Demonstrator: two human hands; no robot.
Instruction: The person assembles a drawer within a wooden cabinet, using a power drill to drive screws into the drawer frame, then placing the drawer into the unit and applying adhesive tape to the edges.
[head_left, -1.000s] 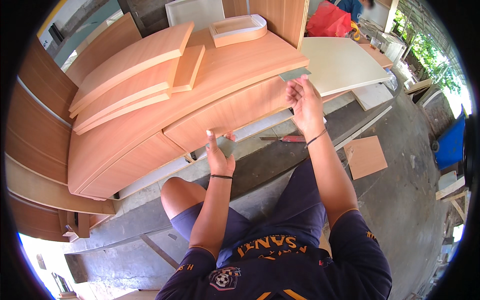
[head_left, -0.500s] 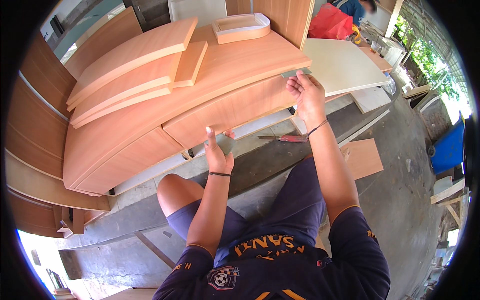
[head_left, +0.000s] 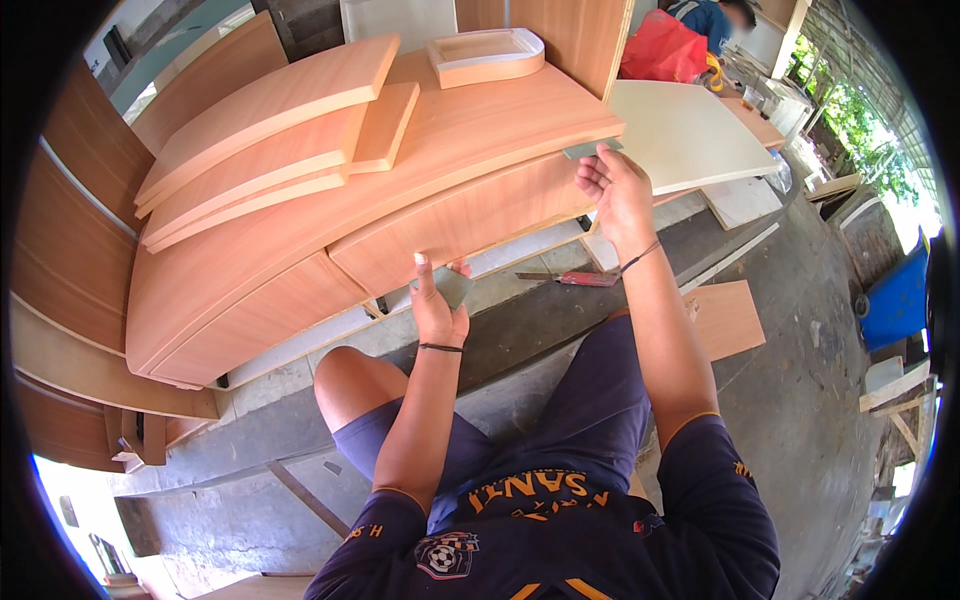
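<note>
Left hand [head_left: 437, 305] grips a grey sanding pad [head_left: 455, 285] against the cabinet panel [head_left: 450, 225] lower edge; right hand [head_left: 618, 190] pinches another pad [head_left: 590, 149] at the far-right corner. Sanding appears unfinished.

Pretty tight up front: the big curved wooden cabinet [head_left: 330, 240] walls off everything ahead, with loose boards [head_left: 270, 130] stacked on top. Open concrete floor [head_left: 800, 330] to the right, just a red-handled tool [head_left: 575, 278] and a small board [head_left: 728, 318] lying there.
</note>
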